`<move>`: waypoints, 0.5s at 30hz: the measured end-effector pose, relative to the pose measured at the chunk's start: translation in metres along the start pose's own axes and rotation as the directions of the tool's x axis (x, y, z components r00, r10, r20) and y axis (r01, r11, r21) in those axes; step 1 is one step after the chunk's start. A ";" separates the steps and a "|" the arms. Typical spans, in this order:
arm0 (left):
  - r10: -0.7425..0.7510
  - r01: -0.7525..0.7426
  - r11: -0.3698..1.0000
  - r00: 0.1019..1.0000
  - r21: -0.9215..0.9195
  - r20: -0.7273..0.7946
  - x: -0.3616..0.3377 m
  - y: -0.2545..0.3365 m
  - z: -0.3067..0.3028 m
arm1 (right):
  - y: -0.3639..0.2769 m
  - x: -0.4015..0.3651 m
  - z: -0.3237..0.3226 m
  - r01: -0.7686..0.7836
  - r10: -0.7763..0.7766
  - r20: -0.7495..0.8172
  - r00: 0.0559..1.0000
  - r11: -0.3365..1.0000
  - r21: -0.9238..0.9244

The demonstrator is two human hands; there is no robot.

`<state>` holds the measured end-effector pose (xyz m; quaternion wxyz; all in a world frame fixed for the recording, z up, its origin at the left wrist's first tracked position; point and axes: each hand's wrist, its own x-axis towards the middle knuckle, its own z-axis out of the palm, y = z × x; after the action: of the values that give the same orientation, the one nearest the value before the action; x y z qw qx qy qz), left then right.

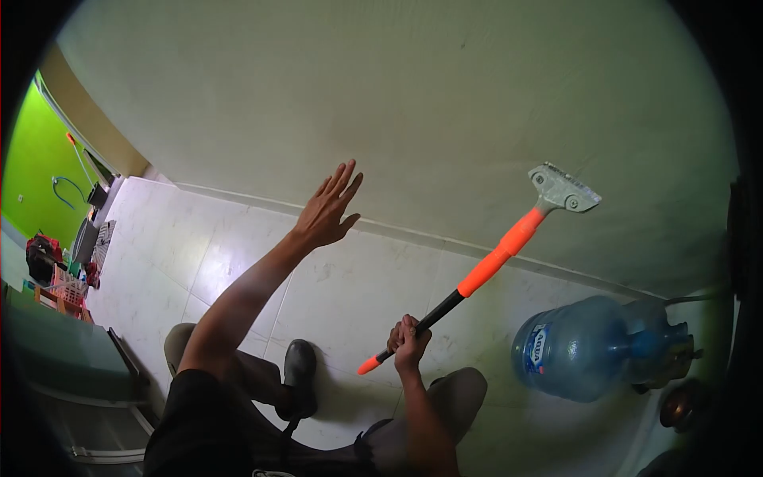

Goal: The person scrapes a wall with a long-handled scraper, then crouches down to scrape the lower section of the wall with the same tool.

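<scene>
My right hand [410, 343] is wrapped round the black lower shaft of a long-handled scraper [499, 262], just above its orange end tip. The scraper slants up to the right, and its grey metal head is at or close to the pale wall [445, 111]; whether it touches I cannot tell. My left hand [327, 209] is raised in front of the wall with its fingers stretched out and nothing in it.
A large blue water bottle [579, 348] lies on its side on the white tiled floor [334, 274] at the right. My boot [300, 374] stands below my left hand. A basket [68, 285] and other household items are at the far left.
</scene>
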<state>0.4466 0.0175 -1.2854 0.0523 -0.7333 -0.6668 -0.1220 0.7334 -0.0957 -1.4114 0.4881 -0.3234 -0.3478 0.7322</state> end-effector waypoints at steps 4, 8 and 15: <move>0.196 -0.172 0.966 0.974 0.191 -0.115 0.030 0.033 -0.076 | 0.001 0.002 0.005 0.028 -0.028 -0.025 0.999 0.999 0.017; 0.327 -0.274 0.919 0.932 0.282 -0.159 0.081 0.075 -0.101 | -0.002 0.002 0.007 -0.001 0.004 -0.086 0.996 0.999 0.044; 0.244 -0.164 0.905 0.956 0.394 -0.164 0.115 0.093 -0.061 | -0.018 -0.007 0.015 0.040 -0.029 -0.105 0.994 0.994 0.103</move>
<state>0.5413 0.1039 -1.1899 0.2743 -0.7586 -0.5877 -0.0626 0.7323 -0.0999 -1.3870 0.5344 -0.3287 -0.2885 0.7233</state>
